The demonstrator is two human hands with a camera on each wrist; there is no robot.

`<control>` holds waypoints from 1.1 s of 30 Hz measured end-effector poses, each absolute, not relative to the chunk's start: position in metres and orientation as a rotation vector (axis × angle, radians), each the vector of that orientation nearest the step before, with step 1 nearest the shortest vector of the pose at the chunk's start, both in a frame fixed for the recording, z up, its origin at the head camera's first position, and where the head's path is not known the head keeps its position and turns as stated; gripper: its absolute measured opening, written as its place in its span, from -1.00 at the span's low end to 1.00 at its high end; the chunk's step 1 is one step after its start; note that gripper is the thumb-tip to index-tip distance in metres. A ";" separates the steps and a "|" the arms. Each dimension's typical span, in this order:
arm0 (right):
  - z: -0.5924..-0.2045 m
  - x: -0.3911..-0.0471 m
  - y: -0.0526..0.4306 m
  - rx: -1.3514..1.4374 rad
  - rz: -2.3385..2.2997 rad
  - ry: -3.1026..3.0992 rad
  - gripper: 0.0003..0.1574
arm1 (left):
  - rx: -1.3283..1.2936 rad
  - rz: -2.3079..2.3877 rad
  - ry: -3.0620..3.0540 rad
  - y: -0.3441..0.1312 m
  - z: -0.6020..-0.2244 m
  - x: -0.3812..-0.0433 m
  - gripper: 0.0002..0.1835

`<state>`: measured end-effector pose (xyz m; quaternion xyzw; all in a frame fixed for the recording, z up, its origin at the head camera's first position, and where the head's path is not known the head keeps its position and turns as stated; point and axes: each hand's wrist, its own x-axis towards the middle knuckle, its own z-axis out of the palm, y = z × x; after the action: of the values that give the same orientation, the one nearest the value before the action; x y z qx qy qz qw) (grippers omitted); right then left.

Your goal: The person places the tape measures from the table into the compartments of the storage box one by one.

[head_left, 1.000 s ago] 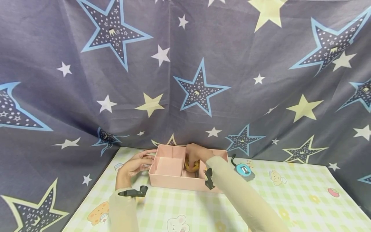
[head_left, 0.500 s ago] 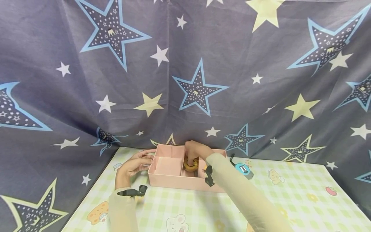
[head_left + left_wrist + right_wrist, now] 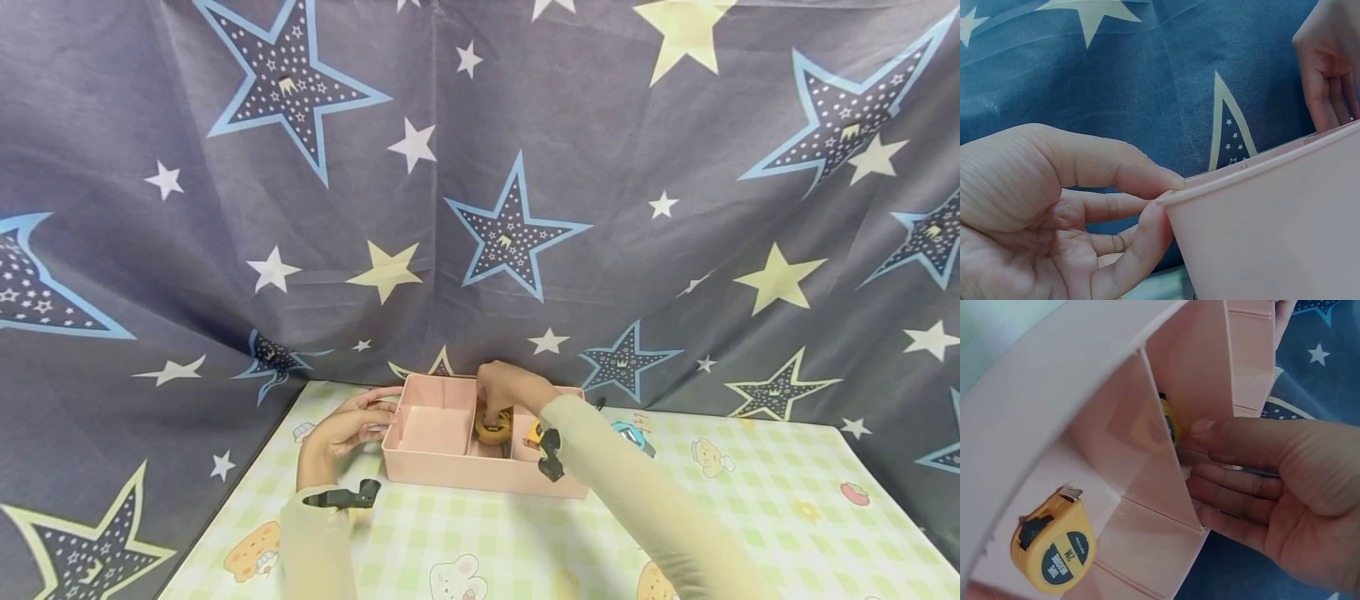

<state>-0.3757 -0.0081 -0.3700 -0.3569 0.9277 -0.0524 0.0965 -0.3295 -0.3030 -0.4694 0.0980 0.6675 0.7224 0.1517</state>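
At its left end, my left hand pinches the rim of a pink divided box between thumb and fingers; the left wrist view shows this grip at the box's corner. My right hand reaches down into the middle compartment, over a yellow tape measure. In the right wrist view, the thumb stands close beside this tape measure, partly hidden by the divider, and the other fingers are loosely extended. Another yellow tape measure, marked 2M, lies in the right compartment, partly covered by my sleeve in the head view.
A light-blue round device lies right of the box, partly behind my right sleeve. Under everything is a green checked tablecloth with cartoon prints. A dark star-patterned curtain rises right behind the box.
My right hand has shifted slightly up and back, and more of the tape measure in the middle compartment now shows. My left hand has kept its place on the box.
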 end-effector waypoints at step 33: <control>-0.338 -0.327 0.127 -1.117 -0.706 2.861 -0.57 | 0.325 2.059 1.892 -0.303 -0.471 -0.332 -0.24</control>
<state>-0.3266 0.1274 -0.3375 -0.3544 0.9079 -0.2239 -0.0050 -0.3315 -0.3030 -0.4707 0.1139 0.6631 0.7218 0.1625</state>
